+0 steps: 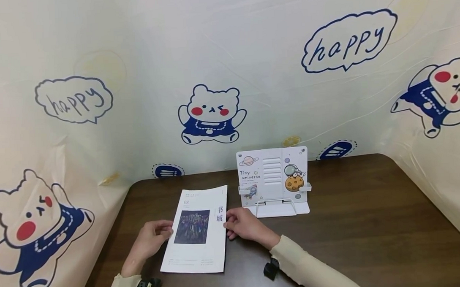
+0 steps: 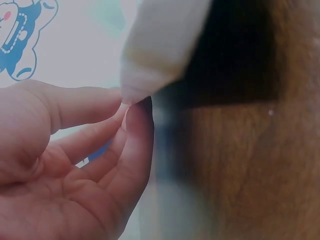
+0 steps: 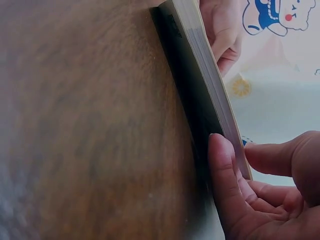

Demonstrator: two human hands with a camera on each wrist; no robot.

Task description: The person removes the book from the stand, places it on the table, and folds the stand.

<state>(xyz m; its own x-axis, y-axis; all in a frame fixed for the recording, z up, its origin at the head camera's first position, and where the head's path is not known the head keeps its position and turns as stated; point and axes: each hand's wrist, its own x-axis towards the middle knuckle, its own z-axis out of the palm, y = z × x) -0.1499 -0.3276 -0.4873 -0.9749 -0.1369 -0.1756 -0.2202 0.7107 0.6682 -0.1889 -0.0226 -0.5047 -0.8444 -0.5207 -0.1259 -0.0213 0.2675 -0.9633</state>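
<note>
Two black wrist devices [image 1: 271, 268] lie nearer than the single white book [image 1: 195, 229], which two hands hold over the brown worktop [image 1: 369, 223]: the left hand [image 1: 151, 239] at the book's left edge, the right hand [image 1: 243, 224] at its right edge, each grip narrowed to the book's thickness, pinching it between thumb and fingers. To the book's right and beyond it stands one "Tiny universe" stand [image 1: 271, 176]; farthest behind the book, a pale backdrop [image 1: 143, 45] shows three bears [image 1: 210, 114] and two "happy" bubbles [image 1: 74, 99].
</note>
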